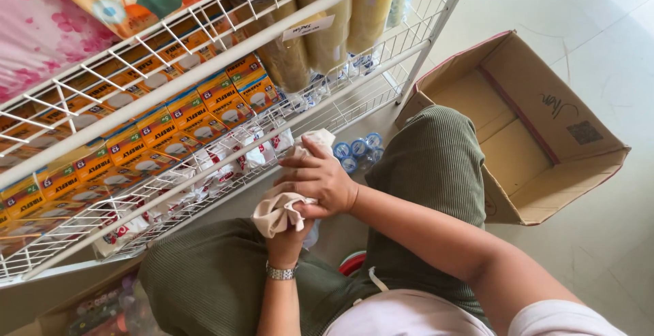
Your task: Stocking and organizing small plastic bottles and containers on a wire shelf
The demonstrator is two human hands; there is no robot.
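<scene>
My right hand (319,181) presses a beige cloth (276,215) over something held from below by my left hand (287,242). The left wrist wears a metal watch (279,272). The cloth also pokes out above my right fingers near the rack. The item under the cloth is almost wholly hidden; only a pale edge shows by my left fingers. Both hands hover between my knees, in olive ribbed trousers (429,166), just in front of the lower tier of a white wire rack (204,70).
The rack holds rows of small orange and yellow boxes (163,128), white packets with red print (225,162) and brown tape rolls (327,36). Blue-capped bottles (357,151) stand on the floor. An open cardboard box (538,132) lies on the white tiles to the right.
</scene>
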